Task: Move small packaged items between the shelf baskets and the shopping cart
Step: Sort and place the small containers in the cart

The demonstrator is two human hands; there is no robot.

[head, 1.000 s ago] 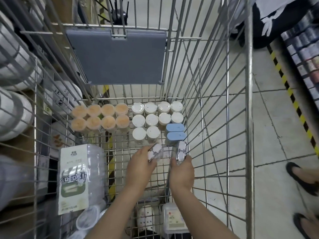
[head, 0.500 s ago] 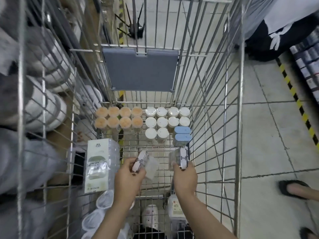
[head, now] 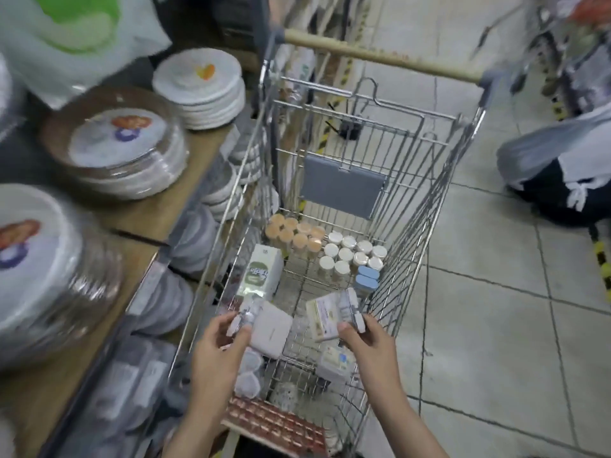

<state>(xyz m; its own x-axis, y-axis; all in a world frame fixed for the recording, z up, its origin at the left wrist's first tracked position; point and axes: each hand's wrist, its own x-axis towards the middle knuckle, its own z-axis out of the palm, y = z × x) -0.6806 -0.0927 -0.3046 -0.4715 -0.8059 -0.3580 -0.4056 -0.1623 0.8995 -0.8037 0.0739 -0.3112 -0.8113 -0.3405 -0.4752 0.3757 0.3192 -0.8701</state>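
Head view: left hand (head: 218, 342) and right hand (head: 367, 338) are each pinching a packet (head: 239, 320) above the cart (head: 429, 246), shelf lying leftward.

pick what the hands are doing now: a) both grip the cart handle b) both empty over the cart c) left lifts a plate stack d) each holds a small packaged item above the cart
d: the left hand and the right hand each hold a small packaged item above the shopping cart.

Your wire cart (head: 426, 226) sits on the tiled floor (head: 496, 309); at nine o'clock, a wooden shelf (head: 198, 150) carries wrapped plate stacks (head: 125, 153).
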